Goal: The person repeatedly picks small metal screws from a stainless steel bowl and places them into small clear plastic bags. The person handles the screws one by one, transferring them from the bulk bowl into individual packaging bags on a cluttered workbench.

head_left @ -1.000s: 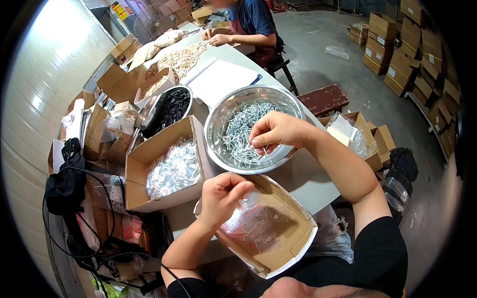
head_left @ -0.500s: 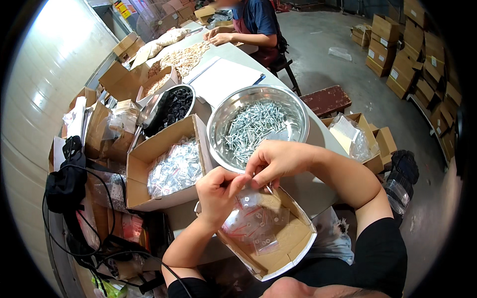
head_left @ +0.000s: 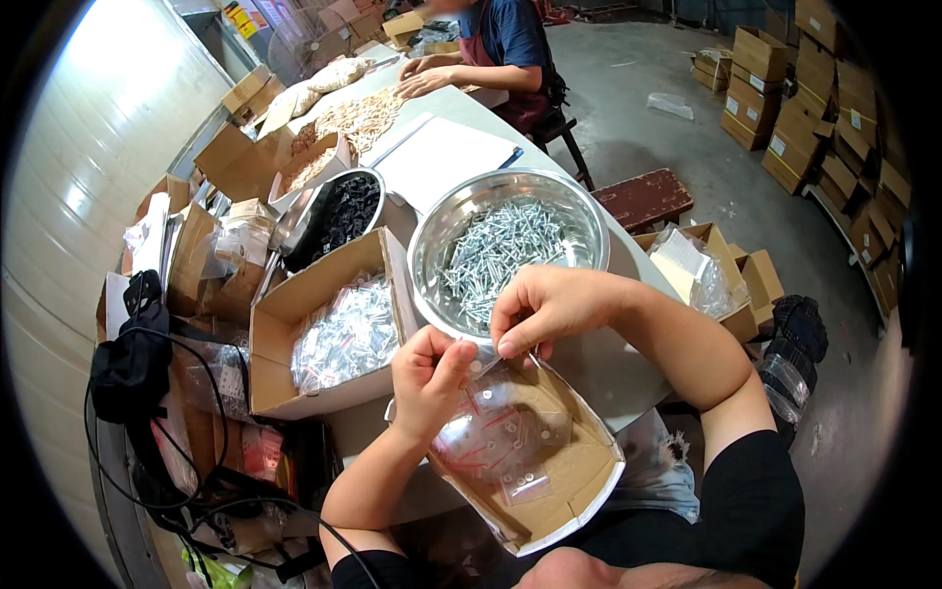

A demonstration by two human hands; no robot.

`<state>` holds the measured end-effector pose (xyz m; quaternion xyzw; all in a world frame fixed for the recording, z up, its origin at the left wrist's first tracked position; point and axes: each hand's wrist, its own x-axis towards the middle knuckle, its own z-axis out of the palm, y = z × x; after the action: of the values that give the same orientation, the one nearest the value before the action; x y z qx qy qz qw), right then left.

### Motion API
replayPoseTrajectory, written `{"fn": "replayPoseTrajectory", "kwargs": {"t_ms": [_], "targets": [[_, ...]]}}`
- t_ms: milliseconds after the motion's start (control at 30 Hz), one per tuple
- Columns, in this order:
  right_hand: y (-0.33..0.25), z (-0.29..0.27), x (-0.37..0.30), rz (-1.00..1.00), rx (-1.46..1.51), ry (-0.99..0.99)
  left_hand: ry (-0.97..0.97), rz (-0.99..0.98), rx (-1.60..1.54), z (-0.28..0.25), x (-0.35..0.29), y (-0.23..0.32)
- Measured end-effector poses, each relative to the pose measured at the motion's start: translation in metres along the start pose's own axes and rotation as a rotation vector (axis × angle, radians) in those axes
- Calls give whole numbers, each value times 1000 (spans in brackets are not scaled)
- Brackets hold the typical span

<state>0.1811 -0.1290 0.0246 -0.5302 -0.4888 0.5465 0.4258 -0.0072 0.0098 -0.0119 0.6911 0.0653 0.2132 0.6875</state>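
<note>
My left hand [head_left: 429, 381] is closed, thumb and forefinger pinching a small clear zip bag [head_left: 484, 367]. Opposite it, my right hand [head_left: 549, 309] is closed too, its thumb and forefinger at the bag's other edge. Slim shiny metal ends, like screws, poke out below the right fingers. Beneath both hands is a shallow cardboard tray [head_left: 579, 476] with several flat zip bags [head_left: 496, 432], red-lined and holding small round pieces. Just beyond my hands stands a steel bowl [head_left: 432, 221] with a heap of silver screws [head_left: 505, 245].
Left of the bowl, a cardboard box [head_left: 270, 339] holds filled clear bags. Behind it sits a metal container of black parts [head_left: 350, 211]. White paper [head_left: 442, 162] and a pile of tan pieces [head_left: 368, 116] lie farther back, where a co-worker [head_left: 510, 59] sits. Cartons stand right.
My hands have moved slightly apart, with the clear bag now showing between them. The co-worker's hands have shifted left and lie flatter over the tan pieces.
</note>
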Motion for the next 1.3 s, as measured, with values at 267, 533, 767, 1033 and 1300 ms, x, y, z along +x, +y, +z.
{"fn": "replayPoseTrajectory", "kwargs": {"t_ms": [267,533,767,1033,1300], "targets": [[-1,-6,0,-36,-34,81,15,111,122,15,9,7],[-4,-3,1,-209,107,299,-62,-85,63,3,3,-5],[-2,5,0,-231,275,189,-126,101,191,15,9,-6],[1,22,4,-335,332,148,-301,-209,47,17,3,-2],[2,19,4,-298,329,165,-259,-278,-97,23,4,0]]}}
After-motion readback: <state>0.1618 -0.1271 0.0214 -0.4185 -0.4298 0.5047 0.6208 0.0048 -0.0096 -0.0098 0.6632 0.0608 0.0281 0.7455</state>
